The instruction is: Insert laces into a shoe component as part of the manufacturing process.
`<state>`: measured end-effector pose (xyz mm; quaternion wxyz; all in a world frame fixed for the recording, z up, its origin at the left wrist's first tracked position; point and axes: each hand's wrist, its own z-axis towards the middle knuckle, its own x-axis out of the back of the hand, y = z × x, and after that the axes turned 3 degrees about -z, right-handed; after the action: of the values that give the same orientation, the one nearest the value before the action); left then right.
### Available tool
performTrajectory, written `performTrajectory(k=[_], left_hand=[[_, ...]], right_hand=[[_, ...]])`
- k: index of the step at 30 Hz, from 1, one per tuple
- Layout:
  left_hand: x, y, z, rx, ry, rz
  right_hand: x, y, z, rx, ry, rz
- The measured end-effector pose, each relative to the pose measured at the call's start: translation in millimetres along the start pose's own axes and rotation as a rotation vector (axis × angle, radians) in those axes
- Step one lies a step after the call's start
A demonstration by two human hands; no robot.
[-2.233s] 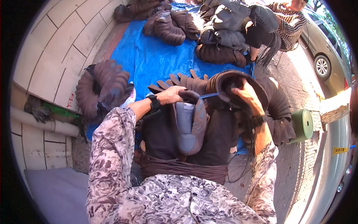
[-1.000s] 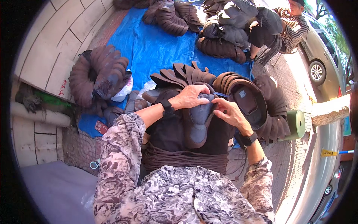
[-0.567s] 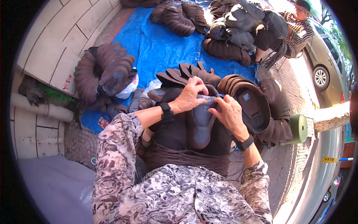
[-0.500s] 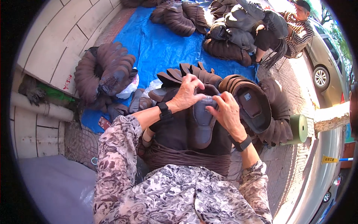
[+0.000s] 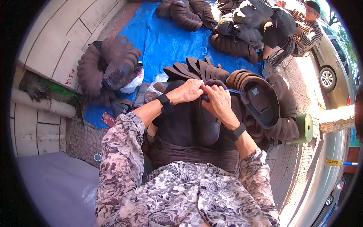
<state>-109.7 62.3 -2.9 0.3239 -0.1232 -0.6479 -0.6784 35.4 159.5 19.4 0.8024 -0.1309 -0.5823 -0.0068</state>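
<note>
A dark shoe upper (image 5: 208,132) hangs over my lap, its rounded toe toward me. My left hand (image 5: 189,90) and my right hand (image 5: 218,101) meet at its far end, fingers closed on the edge. The exact pinch is partly hidden behind my knuckles. Just right of my right hand, a thin blue strip (image 5: 235,91) sticks out. A row of nested brown shoe uppers (image 5: 193,70) lies beyond my hands. To their right, another nested stack (image 5: 261,98) shows a pale label inside its nearest upper.
Ringed bundles of uppers lie left (image 5: 107,68) and far (image 5: 185,15) on a blue tarp (image 5: 166,41). A person in a striped shirt (image 5: 308,34) sits far right near a parked car (image 5: 332,56). A green spool (image 5: 303,128) and tree trunk (image 5: 336,123) stand right.
Both hands have drawn closer together at the upper's far edge, and the left has moved slightly nearer. The upper's inside and pale label no longer show. A blue strip now appears beside my right hand.
</note>
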Motion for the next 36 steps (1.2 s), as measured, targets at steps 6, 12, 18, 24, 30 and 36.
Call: performTrajectory(k=[6, 12, 18, 24, 30, 36], left_hand=[[21.9, 2.8, 9.4, -0.162, -0.270, 0.155], [27.9, 15.1, 14.8, 0.075, -0.293, -0.073], [26.3, 2.0, -8.4, -0.090, -0.084, 0.017], [4.2, 72.4, -46.4, 0.105, 0.158, -0.181], [-82.0, 105.5, -100.7, -0.081, 0.085, -0.425], [-45.6, 94.6, -134.8, 0.460, -0.374, -0.769]], right_hand=[[-9.2, 6.6, 0.5, 0.061, 0.069, -0.026], [8.0, 15.2, -17.6, 0.126, 0.287, 0.189], [53.4, -7.0, -127.1, 0.146, -0.208, 0.314], [29.0, -8.2, -160.0, 0.142, -0.213, 0.145], [70.3, -6.6, -146.8, -0.421, -0.435, 0.984], [110.0, 79.6, -160.3, -0.700, 0.038, 0.869]])
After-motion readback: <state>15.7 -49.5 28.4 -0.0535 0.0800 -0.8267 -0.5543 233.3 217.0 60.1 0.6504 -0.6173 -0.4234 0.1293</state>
